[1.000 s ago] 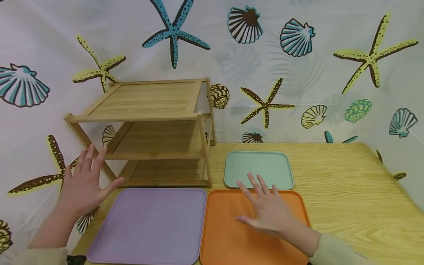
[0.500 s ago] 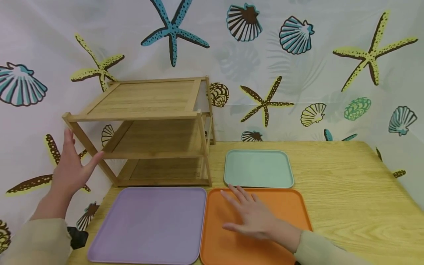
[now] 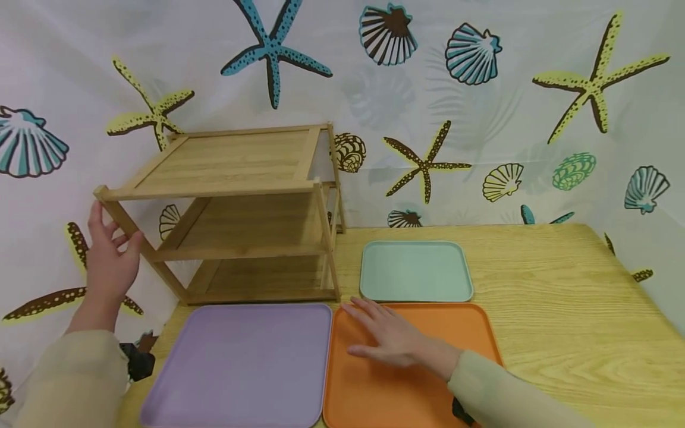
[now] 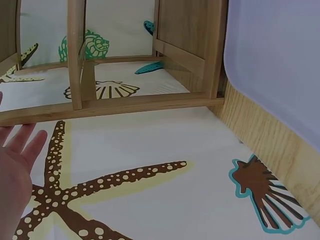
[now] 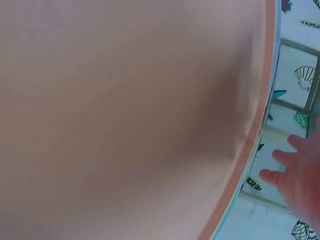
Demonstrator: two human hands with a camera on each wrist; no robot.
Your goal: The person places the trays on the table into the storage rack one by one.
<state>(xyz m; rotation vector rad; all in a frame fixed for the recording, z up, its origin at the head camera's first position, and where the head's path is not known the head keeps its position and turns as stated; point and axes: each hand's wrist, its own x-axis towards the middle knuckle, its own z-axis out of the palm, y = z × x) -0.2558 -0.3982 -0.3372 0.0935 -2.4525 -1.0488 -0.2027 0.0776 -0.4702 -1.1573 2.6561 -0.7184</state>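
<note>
At the left front post of the wooden three-tier rack (image 3: pixel 225 163), my left hand (image 3: pixel 111 261) is raised with its fingers loosely extended and the thumb apart. In the left wrist view the fingers of that hand (image 4: pixel 15 170) reach up to the rack's wooden rail (image 4: pixel 145 103); whether they touch it I cannot tell. My right hand (image 3: pixel 387 336) hovers over the orange tray (image 3: pixel 407 395), palm down, fingers spread, holding nothing. To its left lies a purple tray (image 3: pixel 241 362), in front of the rack. A smaller mint-green tray (image 3: pixel 416 270) sits behind the orange one.
All three trays lie on a wood-grain table (image 3: pixel 567 309), which extends to the right. A white curtain (image 3: pixel 481 125) printed with starfish and shells hangs behind and at both sides. The rack stands at the table's left, close to the curtain.
My left hand has turned and come up to the rack's left front post. My right hand has shifted left and slightly lower over the orange tray. Rack and trays stay put.
</note>
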